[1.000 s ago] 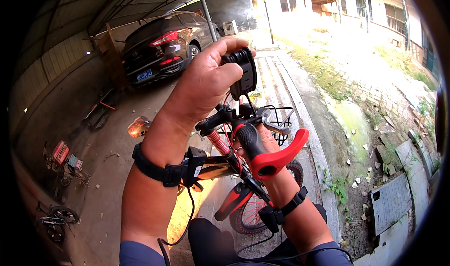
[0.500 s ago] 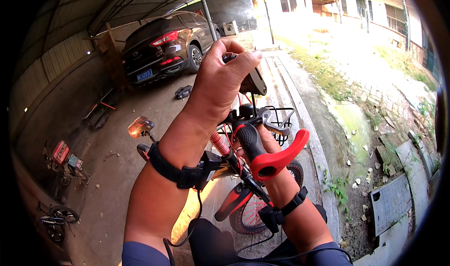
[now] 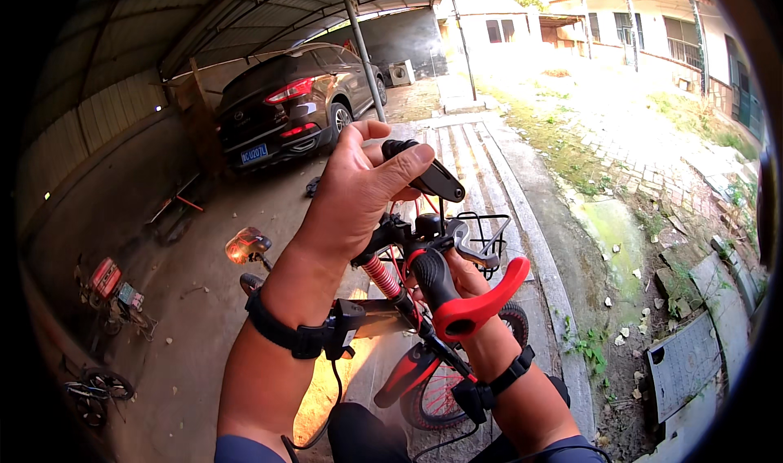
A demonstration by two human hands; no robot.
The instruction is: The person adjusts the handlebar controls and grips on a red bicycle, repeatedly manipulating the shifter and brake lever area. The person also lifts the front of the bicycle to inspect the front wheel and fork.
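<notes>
Now blk multitool (image 3: 441,182) is pinched by L hand (image 3: 351,176), thumb on top, just above bike h'bar (image 3: 388,234); R hand (image 3: 466,277) is part-hidden behind blk grip (image 3: 435,275), hold can't be told.

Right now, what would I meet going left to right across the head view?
Red-topped object, orange-and-black saddle-like part, left hand holding a black folding tool, red handlebar end, grey panel on the ground.
</notes>
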